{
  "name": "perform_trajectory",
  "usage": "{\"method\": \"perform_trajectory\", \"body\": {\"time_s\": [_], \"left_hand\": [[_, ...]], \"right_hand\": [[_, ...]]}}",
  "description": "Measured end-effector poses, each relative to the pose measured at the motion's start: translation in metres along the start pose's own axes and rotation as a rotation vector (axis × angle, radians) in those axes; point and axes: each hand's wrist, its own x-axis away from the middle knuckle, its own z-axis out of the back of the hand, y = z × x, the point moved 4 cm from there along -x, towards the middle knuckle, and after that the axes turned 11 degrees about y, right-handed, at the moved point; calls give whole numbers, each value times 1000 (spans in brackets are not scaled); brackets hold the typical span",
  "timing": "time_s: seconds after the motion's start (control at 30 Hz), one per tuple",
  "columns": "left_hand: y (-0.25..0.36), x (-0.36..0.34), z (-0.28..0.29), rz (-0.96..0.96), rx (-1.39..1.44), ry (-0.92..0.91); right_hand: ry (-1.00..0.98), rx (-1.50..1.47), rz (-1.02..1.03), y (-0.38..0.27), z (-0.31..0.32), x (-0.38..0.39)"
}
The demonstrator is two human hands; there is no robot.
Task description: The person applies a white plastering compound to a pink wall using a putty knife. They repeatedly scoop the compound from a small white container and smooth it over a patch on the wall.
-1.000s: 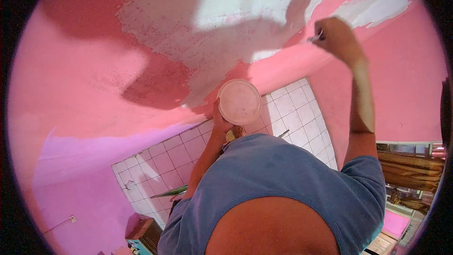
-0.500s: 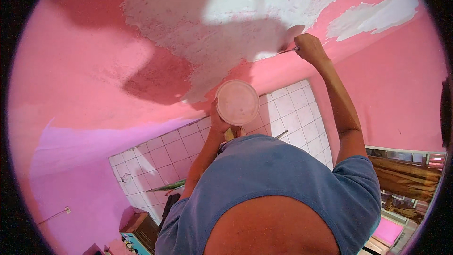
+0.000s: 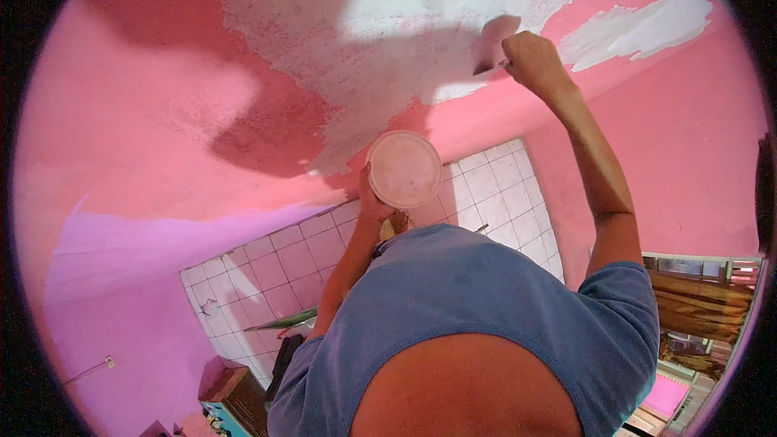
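My left hand (image 3: 374, 198) grips the side of a round, pale plastic tub (image 3: 406, 168) in front of my chest. Only the tub's flat, circular face shows, so what it holds cannot be made out. Farther out and to the right, my right hand (image 3: 536, 61) is closed in a fist around a putty knife (image 3: 484, 66). The fist hides most of its handle. Its dark blade is at a white putty patch (image 3: 388, 57) on the pink wall, near the patch's lower right edge. The hand's shadow falls just above the blade.
A separate white patch (image 3: 639, 28) lies right of my right hand. White tiles (image 3: 283, 263) spread below the pink surface. At the lower left are a wooden cabinet (image 3: 239, 392) and a wall socket (image 3: 110, 362); a brown curtain (image 3: 700, 307) hangs at the lower right.
My right hand and the putty knife have moved up the wall, away from the patch's lower edge. My left hand and the tub have barely shifted.
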Motion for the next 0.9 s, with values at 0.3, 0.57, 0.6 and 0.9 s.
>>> {"method": "perform_trajectory", "body": {"time_s": [0.3, 0.57, 0.6, 0.9], "left_hand": [[-29, 8, 28, 422, 379, 337], [-4, 9, 11, 371, 211, 381], [-5, 12, 18, 294, 115, 351], [19, 14, -3, 291, -159, 511]], "right_hand": [[-98, -26, -74, -3, 63, 8], [-159, -277, -28, -9, -88, 78], [-157, -284, -22, -12, -93, 74], [-103, -215, -23, -20, -91, 51]]}}
